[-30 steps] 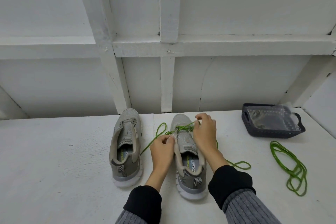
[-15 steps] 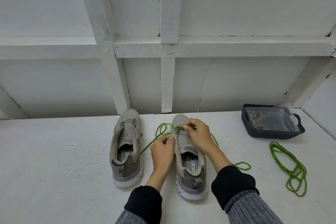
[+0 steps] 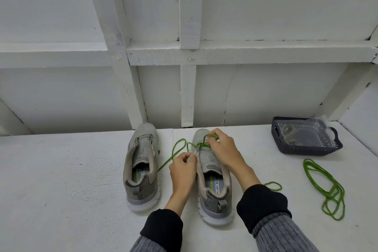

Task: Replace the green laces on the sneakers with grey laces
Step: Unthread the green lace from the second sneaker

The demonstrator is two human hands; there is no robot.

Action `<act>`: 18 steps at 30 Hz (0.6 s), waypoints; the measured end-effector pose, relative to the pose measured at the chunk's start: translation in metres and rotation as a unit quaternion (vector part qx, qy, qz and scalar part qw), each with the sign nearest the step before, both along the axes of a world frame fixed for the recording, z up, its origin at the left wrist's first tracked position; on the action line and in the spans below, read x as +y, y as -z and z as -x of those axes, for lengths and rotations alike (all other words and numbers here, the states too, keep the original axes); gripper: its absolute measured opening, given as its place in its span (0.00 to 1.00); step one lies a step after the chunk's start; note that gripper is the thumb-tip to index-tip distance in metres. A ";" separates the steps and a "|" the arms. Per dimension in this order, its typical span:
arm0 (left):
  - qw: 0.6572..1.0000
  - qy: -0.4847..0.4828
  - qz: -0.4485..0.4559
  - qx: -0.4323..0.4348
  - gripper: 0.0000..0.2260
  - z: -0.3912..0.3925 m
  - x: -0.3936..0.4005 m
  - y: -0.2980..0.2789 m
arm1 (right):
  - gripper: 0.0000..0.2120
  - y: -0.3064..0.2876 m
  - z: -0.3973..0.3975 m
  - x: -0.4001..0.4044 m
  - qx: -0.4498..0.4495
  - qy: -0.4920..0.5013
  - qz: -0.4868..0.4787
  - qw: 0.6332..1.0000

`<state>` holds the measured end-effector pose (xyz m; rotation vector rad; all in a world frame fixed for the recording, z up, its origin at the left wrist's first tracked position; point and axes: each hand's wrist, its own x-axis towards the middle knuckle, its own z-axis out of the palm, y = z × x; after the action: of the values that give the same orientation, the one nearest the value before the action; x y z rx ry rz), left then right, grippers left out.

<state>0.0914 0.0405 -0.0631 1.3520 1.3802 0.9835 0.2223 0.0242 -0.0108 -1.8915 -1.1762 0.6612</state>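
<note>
Two grey sneakers stand side by side on the white table, toes away from me. The left sneaker (image 3: 142,166) has no lace. The right sneaker (image 3: 212,178) still carries a green lace (image 3: 177,150) near its toe, with loops trailing off to both sides. My left hand (image 3: 183,170) pinches the shoe's left eyelet edge beside the lace. My right hand (image 3: 222,149) pinches a loop of the green lace over the toe area. A second green lace (image 3: 325,187) lies loose on the table at the right.
A dark plastic basket (image 3: 286,146) holding a clear plastic bag (image 3: 304,134) sits at the back right. A white wall with wooden framing rises right behind the shoes.
My right hand shifted left onto the lacing, then drew a green loop up and back toward the toe. My left hand stayed on the shoe's left edge.
</note>
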 end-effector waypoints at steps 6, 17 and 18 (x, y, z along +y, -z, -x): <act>1.000 0.004 0.004 0.001 0.08 0.001 0.000 0.000 | 0.09 0.003 0.011 0.006 -0.243 -0.037 0.042 0.968; 1.000 0.002 0.003 -0.002 0.08 0.000 0.001 0.003 | 0.12 0.007 0.006 0.011 -0.017 -0.005 -0.051 0.999; 1.000 0.001 0.003 -0.002 0.08 0.000 0.001 0.003 | 0.12 0.002 0.006 0.008 0.008 0.011 -0.078 0.997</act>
<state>0.0914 0.0413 -0.0664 1.3463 1.3778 0.9788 0.2167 0.0326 -0.0131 -1.7622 -1.1617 0.5544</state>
